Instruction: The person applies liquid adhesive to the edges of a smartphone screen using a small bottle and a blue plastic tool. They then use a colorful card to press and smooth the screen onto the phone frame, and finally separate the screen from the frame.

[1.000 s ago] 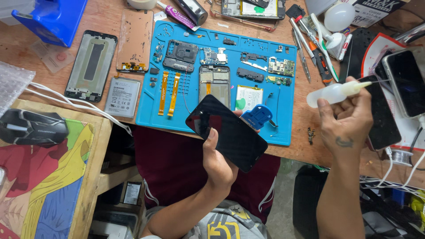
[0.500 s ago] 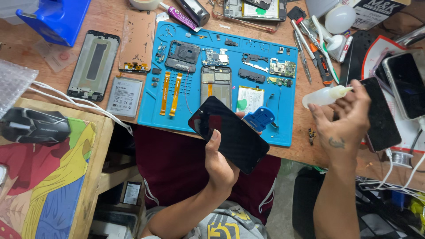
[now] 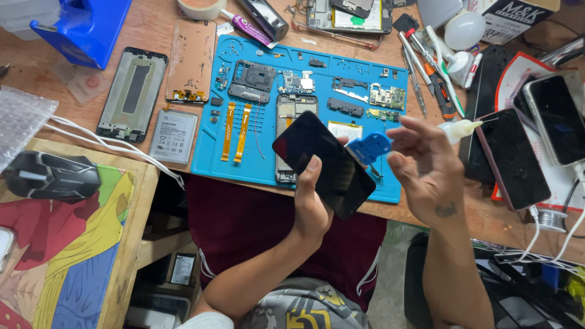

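Phone screen panel (image 3: 323,163) gripped in left hand (image 3: 314,204) over table's near edge; small white squeeze bottle (image 3: 458,128) pinched by right hand (image 3: 426,167) fingers.

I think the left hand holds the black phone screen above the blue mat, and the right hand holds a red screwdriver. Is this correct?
Not quite. The head view shows the right hand holding a small white squeeze bottle, not a red screwdriver. The left hand does hold the black phone screen above the blue mat.

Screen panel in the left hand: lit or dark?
Dark. The panel in the left hand shows plain black glass, no image or glow.
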